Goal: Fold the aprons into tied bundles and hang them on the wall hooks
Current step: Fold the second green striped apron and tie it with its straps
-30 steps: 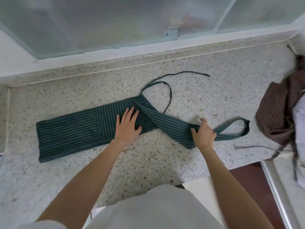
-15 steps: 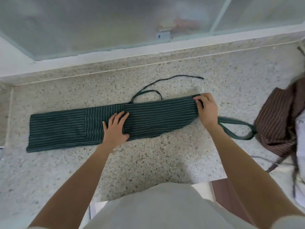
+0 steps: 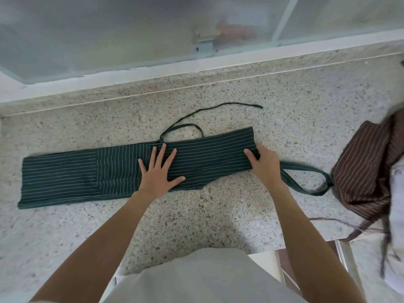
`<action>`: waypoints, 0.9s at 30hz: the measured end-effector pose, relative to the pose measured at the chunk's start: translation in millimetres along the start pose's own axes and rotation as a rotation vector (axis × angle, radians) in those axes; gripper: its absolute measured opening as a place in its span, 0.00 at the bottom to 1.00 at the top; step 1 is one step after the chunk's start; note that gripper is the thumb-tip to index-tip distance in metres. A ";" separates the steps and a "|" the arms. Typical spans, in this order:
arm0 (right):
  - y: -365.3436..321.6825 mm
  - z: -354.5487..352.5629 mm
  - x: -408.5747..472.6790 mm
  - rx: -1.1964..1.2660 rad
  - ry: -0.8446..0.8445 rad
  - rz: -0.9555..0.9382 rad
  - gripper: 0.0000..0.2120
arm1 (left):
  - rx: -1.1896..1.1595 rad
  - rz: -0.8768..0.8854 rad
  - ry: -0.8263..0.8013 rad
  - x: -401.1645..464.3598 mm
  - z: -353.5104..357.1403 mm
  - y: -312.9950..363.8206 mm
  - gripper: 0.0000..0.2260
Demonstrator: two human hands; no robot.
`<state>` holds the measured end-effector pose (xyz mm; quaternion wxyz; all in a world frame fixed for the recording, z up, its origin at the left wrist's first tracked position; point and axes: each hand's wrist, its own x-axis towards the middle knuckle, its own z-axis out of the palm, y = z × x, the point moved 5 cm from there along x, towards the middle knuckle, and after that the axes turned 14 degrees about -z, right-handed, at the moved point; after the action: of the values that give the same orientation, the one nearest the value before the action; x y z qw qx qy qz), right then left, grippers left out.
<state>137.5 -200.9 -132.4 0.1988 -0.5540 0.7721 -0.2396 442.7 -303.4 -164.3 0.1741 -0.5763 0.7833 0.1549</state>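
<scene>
Left hand (image 3: 158, 174) spread flat, fingers straight and splayed wide, palm pressing down on the middle of the green striped apron (image 3: 65, 173). Nothing curled, nothing pinched: a plain flat press on cloth. Right hand (image 3: 265, 166) at the apron's right end, thumb lying over the striped cloth, the other fingers bent at the short edge and seemingly tucked round it; gripping that end, though the fingertips themselves hidden under the fold.

Apron folded into a long narrow band, lying flat on the speckled stone counter (image 3: 196, 215), stretching well to the left of the left hand and running unbroken between the two hands. Stripes lengthwise along the band, except for a pocket panel just left of the left hand with stripes running crosswise. Lower edge of the band cut away at a slant between the hands.

Just beyond the left hand's fingertips, thin tie strings (image 3: 197, 113) leaving the band's far edge, one looped back beside it, one trailing away to the right on the counter. Just right of the right hand, a wider neck loop (image 3: 306, 168) lying open on the counter, its far bend touching or nearly touching a brown striped apron (image 3: 363, 162) heaped well to the right. Beyond both hands, a frosted window (image 3: 131, 29) above a white sill.
</scene>
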 end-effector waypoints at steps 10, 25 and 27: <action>4.3 4.5 -2.6 -0.399 0.106 0.093 0.20 | 0.013 0.065 -0.014 1.6 9.2 -4.3 0.43; -254.3 181.2 -50.9 -0.135 -0.252 -0.658 0.17 | -0.575 -0.276 0.261 -83.2 6.9 -171.9 0.23; -268.4 204.8 -49.2 -0.181 -0.283 -0.628 0.21 | -0.501 -0.334 0.212 -87.3 13.3 -198.9 0.23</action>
<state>473.9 -257.7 -137.1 0.1704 -0.8075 0.5470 -0.1406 658.3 -280.6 -145.2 -0.0329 -0.7349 0.6290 0.2513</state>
